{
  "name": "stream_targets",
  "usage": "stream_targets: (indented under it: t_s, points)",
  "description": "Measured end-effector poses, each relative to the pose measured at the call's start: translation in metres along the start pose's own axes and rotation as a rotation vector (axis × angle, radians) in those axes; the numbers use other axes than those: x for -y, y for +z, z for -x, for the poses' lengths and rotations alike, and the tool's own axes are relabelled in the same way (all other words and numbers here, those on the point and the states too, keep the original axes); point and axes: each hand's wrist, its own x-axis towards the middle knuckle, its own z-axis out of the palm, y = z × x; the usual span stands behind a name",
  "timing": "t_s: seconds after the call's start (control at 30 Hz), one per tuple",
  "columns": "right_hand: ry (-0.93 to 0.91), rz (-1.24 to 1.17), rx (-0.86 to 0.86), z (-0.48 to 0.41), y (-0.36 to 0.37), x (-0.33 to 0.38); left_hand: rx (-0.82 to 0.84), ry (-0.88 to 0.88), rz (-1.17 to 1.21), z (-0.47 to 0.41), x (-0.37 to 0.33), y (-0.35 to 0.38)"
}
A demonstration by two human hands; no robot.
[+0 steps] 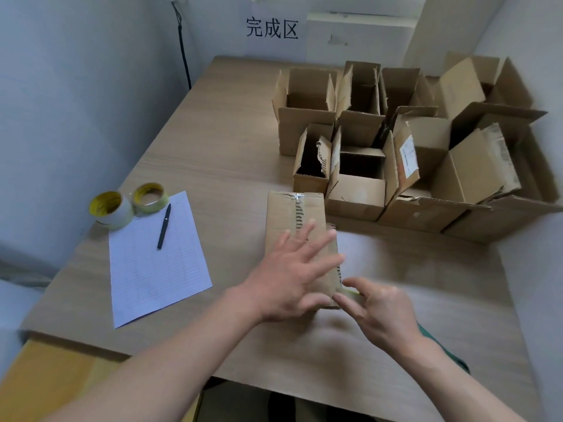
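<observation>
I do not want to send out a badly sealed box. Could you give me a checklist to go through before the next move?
1. Flaps of the closed box shut: ok, it lies flat on the table.
2. Box held steady: ok, the left hand presses on its top with straight fingers.
3. Seam covered by tape: ok at the far end; the near end is hidden.
4. Tape end at the near corner stuck down: cannot tell, the right hand is blurred.
5. Spare tape rolls at hand: ok, two are left of the box.
6. A pen ready: ok, it lies on the sheet.
</observation>
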Motion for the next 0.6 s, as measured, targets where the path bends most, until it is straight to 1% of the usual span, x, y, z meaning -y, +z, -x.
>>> stream_targets:
  t_s: [0.03,0.07,0.1,0.17,0.2,0.23,0.27,0.3,0.37,0.43,0.47,0.5,0.53,0.6]
  points:
    - [0.004,-0.008,0.018,0.000,0.000,-0.001,0.134,0.071,-0.082,-0.009,0.005,0.005]
    - [0.009,-0.018,0.049,0.001,-0.002,-0.002,0.232,0.115,-0.135,-0.016,0.010,0.009]
    - [0.014,-0.041,0.080,0.001,-0.005,-0.004,0.278,0.147,-0.164,-0.020,0.014,0.011]
    - [0.059,-0.124,0.188,0.004,-0.014,-0.006,0.272,0.206,-0.188,-0.026,0.017,0.012]
    - [0.097,-0.211,0.280,0.007,-0.018,-0.009,0.255,0.237,-0.198,-0.028,0.016,0.013]
    - [0.156,-0.347,0.379,0.009,-0.021,-0.013,0.227,0.258,-0.198,-0.029,0.013,0.013]
    - [0.220,-0.479,0.447,0.011,-0.023,-0.017,0.204,0.263,-0.190,-0.031,0.011,0.014]
    - [0.262,-0.548,0.473,0.012,-0.025,-0.022,0.186,0.251,-0.176,-0.034,0.008,0.014]
    - [0.245,-0.511,0.439,0.010,-0.031,-0.029,0.182,0.168,-0.122,-0.040,0.001,0.014]
    - [0.102,-0.302,0.371,-0.002,-0.039,-0.030,0.216,0.058,-0.060,-0.048,-0.008,0.012]
    - [0.025,-0.191,0.321,-0.009,-0.045,-0.028,0.221,0.032,-0.053,-0.053,-0.012,0.011]
    - [-0.022,-0.129,0.286,-0.017,-0.050,-0.025,0.229,0.012,-0.054,-0.057,-0.016,0.012]
    - [-0.040,-0.098,0.275,-0.023,-0.054,-0.023,0.235,-0.015,-0.046,-0.061,-0.018,0.013]
    - [-0.026,-0.052,0.311,-0.029,-0.056,-0.018,0.253,-0.105,0.009,-0.069,-0.021,0.014]
